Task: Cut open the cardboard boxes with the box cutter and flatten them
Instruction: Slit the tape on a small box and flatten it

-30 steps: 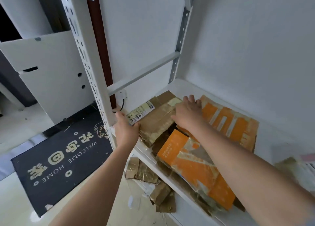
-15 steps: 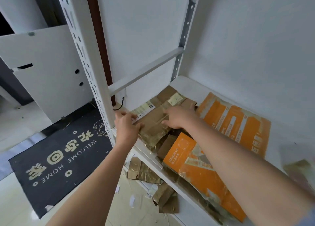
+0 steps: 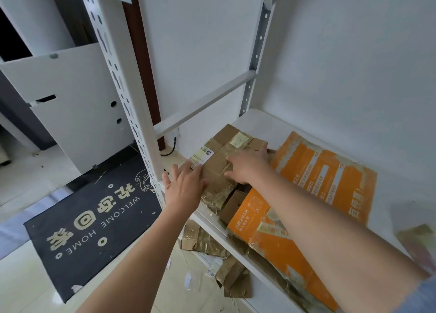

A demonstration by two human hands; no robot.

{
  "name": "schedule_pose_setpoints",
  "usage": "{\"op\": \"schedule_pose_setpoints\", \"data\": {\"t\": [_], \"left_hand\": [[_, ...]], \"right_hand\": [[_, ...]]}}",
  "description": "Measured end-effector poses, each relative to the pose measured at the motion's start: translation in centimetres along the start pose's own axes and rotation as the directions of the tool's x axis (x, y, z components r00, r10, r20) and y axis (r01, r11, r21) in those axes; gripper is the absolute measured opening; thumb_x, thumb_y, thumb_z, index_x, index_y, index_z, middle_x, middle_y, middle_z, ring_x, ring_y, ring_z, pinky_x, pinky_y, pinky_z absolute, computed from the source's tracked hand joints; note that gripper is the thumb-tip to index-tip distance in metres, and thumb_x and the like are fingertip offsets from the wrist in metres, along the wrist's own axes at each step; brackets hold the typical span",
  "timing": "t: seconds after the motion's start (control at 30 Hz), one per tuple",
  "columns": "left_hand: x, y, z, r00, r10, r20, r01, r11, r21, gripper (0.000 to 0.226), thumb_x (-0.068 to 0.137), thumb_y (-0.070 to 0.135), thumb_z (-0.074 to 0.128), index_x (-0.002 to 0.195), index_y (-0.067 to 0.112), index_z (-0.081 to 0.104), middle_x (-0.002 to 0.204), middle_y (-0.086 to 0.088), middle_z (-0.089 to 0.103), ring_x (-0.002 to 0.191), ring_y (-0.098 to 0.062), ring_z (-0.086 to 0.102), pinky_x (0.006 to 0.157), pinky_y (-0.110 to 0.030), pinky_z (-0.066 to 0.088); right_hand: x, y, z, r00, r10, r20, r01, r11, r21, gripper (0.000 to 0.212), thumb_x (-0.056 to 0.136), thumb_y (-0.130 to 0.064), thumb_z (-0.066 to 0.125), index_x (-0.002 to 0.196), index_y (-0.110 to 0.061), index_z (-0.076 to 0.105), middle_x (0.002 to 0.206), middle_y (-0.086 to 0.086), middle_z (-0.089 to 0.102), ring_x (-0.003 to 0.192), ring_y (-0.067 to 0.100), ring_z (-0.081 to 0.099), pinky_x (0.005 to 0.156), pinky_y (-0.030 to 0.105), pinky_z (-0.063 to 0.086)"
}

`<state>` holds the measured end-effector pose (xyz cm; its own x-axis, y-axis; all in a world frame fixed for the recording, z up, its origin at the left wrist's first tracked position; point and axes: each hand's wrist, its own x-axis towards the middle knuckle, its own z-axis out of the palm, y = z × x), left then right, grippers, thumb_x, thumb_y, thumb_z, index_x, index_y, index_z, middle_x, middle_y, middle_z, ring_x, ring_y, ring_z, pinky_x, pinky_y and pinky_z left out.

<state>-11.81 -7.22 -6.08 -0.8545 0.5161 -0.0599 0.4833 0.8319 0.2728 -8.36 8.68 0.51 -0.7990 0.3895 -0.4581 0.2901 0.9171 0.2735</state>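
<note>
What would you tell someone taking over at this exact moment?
Left hand: open, fingers spread, at the near-left edge of the brown box.
Right hand: flat on top of the same box, pressing.
The box lies on the white shelf, partly over the flattened orange cardboard.
Done: orange cardboard flat; scraps below the shelf.
Left: finish flattening the brown box. No box cutter in view.

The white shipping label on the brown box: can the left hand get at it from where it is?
Probably yes. The left hand lies open beside the white shipping label, fingertips nearly touching it, with nothing between them.
</note>
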Motion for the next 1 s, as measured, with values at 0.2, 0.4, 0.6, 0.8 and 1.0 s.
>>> {"op": "schedule_pose_setpoints", "data": {"t": [0.2,0.4,0.6,0.8,1.0], "left_hand": [[-0.3,2.6,-2.3,0.999,0.044,0.007,-0.043,0.997,-0.064,0.05,0.103,0.051,0.028,0.151,0.037,0.028,0.163,-0.002,0.012,0.148,-0.033,0.008,0.116,-0.059,0.007],[-1.7,9.5,-4.2,0.982,0.169,-0.08,-0.179,0.975,-0.134,0.049,0.103,0.048,0.031,0.15,0.033,0.031,0.162,-0.002,0.018,0.148,-0.03,0.01,0.118,-0.057,0.009],[-7.2,21.2,-4.1,0.916,0.366,-0.166,-0.389,0.91,-0.141,0.05,0.104,0.046,0.032,0.15,0.028,0.033,0.162,-0.003,0.021,0.148,-0.027,0.014,0.117,-0.05,0.012],[-15.2,30.7,0.5,0.89,0.453,-0.044,-0.451,0.864,-0.223,0.047,0.103,0.044,0.036,0.147,0.027,0.038,0.159,-0.002,0.024,0.144,-0.023,0.018,0.113,-0.046,0.018],[-21.5,34.9,5.2,0.913,0.353,0.206,-0.235,0.866,-0.441,0.05,0.104,0.042,0.036,0.148,0.017,0.039,0.156,-0.008,0.033,0.144,-0.025,0.027,0.117,-0.042,0.024]], "right_hand": [[-3.9,3.4,0.3,0.947,0.011,-0.321,0.051,0.982,0.183,0.055,0.1,-0.058,0.035,0.15,-0.034,0.033,0.151,0.005,0.043,0.137,0.028,0.043,0.115,0.065,0.005],[-11.3,11.9,4.4,0.807,0.273,-0.524,-0.087,0.932,0.351,0.051,0.102,-0.048,0.035,0.147,-0.024,0.039,0.147,0.004,0.048,0.138,0.026,0.042,0.119,0.056,0.017],[-20.0,23.4,14.3,0.781,0.539,-0.317,-0.38,0.812,0.444,0.051,0.1,-0.044,0.042,0.144,-0.019,0.04,0.145,0.011,0.045,0.134,0.033,0.04,0.111,0.049,0.032],[-27.4,29.7,26.4,0.895,0.435,-0.103,-0.36,0.837,0.412,0.057,0.1,-0.043,0.042,0.153,-0.039,0.023,0.161,0.007,0.018,0.147,0.028,0.017,0.108,0.045,0.032],[-30.2,31.4,30.9,0.895,0.327,-0.304,-0.157,0.868,0.471,0.061,0.093,0.004,0.045,0.147,-0.024,0.041,0.15,0.007,0.04,0.126,0.029,0.04,0.1,0.035,0.037]]}}
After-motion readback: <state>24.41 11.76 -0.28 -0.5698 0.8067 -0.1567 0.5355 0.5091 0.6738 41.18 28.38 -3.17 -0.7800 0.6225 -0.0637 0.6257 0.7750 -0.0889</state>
